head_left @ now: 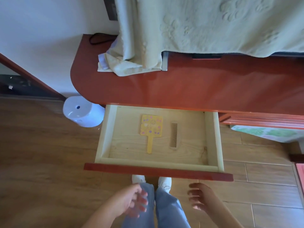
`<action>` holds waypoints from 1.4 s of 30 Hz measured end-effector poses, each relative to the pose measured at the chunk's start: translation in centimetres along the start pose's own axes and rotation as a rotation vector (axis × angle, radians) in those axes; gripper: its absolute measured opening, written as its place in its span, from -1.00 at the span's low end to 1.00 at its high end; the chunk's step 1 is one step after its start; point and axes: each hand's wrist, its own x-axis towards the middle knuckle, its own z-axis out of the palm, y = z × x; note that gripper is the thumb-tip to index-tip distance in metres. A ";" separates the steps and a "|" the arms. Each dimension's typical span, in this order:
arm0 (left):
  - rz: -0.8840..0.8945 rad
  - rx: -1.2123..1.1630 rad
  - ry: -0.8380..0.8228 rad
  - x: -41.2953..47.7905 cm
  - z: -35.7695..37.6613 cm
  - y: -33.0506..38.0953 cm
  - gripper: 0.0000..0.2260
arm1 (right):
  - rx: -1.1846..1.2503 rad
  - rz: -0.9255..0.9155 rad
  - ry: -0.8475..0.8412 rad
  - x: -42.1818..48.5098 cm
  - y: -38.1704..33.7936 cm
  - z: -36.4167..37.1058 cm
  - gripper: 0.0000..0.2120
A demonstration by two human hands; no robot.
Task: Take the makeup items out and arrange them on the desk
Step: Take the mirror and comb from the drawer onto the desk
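Observation:
A pale wooden drawer (212,139) with a red-brown front stands pulled out from the red-brown desk (197,89). Inside it lie a yellow hand mirror (150,129) with coloured dots, handle toward me, and a brown wooden comb (174,136) to its right. My left hand (133,199) and my right hand (199,198) hover below the drawer front, both with fingers apart and holding nothing. Neither hand touches the drawer.
A pale green cloth (189,28) hangs over something at the back of the desk, with a bunched end at the desk's left. A white plastic bin (82,112) stands on the wooden floor left of the drawer. My legs and shoes are under the drawer front.

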 end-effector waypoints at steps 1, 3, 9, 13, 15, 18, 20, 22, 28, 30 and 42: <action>0.021 0.204 -0.078 -2.1 0.1 0.6 -0.72 | -0.165 -0.066 -0.024 -1.5 -0.6 -0.7 -0.84; 0.151 0.381 -0.164 -5.5 0.1 2.8 -0.71 | -0.394 -0.285 -0.026 -4.8 -2.7 -1.3 -0.85; 0.734 0.380 0.527 -3.3 0.2 11.6 -0.80 | -0.629 -0.772 0.281 -4.3 -10.5 3.0 -0.94; 0.621 0.617 0.704 2.5 1.5 13.6 -0.70 | -0.827 -0.667 0.400 0.5 -12.9 7.3 -0.74; 0.530 0.724 0.724 4.6 1.8 13.6 -0.61 | -0.899 -0.569 0.475 2.1 -13.2 8.5 -0.66; 0.445 0.819 0.746 6.5 1.9 13.8 -0.52 | -1.027 -0.447 0.528 3.9 -13.0 9.3 -0.47; 0.404 0.791 0.791 6.6 2.2 14.1 -0.59 | -1.046 -0.416 0.545 4.8 -12.8 9.4 -0.39; 0.397 0.795 0.835 6.7 2.6 14.4 -0.68 | -1.046 -0.417 0.567 5.3 -12.8 9.5 -0.36; 0.370 0.728 0.874 7.1 3.2 14.4 -0.68 | -0.967 -0.397 0.560 5.8 -12.8 10.3 -0.47; 0.378 0.707 0.864 6.9 3.4 14.5 -0.64 | -0.838 -0.389 0.510 5.8 -12.7 10.3 -0.57; 0.443 0.082 0.101 1.2 0.1 12.4 -0.92 | -0.438 -0.603 0.191 3.0 -10.4 6.9 -0.81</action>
